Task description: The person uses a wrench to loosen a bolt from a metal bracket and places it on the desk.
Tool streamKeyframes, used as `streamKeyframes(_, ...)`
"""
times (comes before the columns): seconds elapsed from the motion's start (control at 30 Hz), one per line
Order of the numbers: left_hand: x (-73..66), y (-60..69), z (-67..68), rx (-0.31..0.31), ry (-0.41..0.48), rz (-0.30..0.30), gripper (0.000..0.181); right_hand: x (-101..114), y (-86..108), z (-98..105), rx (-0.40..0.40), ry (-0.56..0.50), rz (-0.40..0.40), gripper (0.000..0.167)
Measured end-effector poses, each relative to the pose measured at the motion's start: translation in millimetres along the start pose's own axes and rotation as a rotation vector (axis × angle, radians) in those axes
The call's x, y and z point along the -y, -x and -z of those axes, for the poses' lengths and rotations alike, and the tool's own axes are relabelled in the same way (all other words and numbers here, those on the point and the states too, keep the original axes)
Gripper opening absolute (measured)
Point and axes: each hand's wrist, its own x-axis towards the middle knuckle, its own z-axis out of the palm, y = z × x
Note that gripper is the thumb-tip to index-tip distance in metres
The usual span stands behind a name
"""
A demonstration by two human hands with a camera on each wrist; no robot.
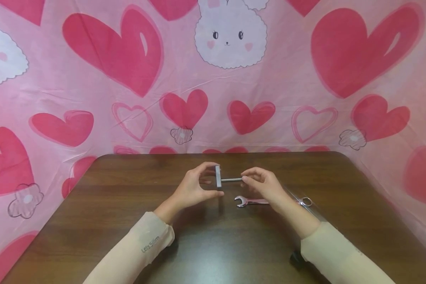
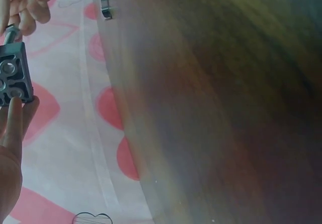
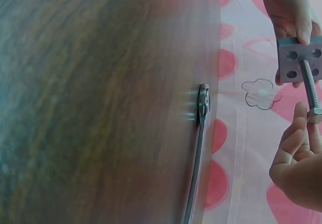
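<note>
My left hand (image 1: 195, 189) holds a small grey block (image 1: 218, 176) upright by its edges, thumb below and fingers above. In the right wrist view, several round holes show in the face of the block (image 3: 285, 63). A long bolt (image 1: 231, 180) runs level from the block toward my right hand (image 1: 264, 183), which pinches its head end. The bolt's thread and hex head (image 3: 315, 114) are visible in the right wrist view. How deep the bolt's tip sits in the block is hidden. Below my right hand lies a silver combination wrench (image 1: 255, 201), partly covered by the forearm.
Both hands are above a brown wooden table (image 1: 213, 244). A pink cloth (image 1: 213, 83) with hearts hangs behind its far edge. Near the right sleeve sits a small black object (image 1: 296, 258), partly covered.
</note>
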Motion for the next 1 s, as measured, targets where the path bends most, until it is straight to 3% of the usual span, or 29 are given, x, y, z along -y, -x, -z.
streamKeyframes(0.17,-0.3,0.0,0.0,0.005,-0.003,-0.001,0.074,1.0,0.5,0.0,-0.007,0.0,0.0,0.033)
streamKeyframes(0.5,1.0,-1.1,-0.9,0.012,0.012,0.003,0.074,1.2,1.5,-2.5,0.014,-0.052,0.157,0.028)
streamKeyframes(0.83,3.3,0.0,-1.3,0.01,-0.003,0.01,0.075,-0.1,-0.7,3.8,0.02,0.025,0.034,0.029)
streamKeyframes(1.0,1.9,-0.2,-1.2,0.004,-0.003,0.004,0.075,-0.4,-1.9,3.9,0.026,-0.012,0.009,0.031)
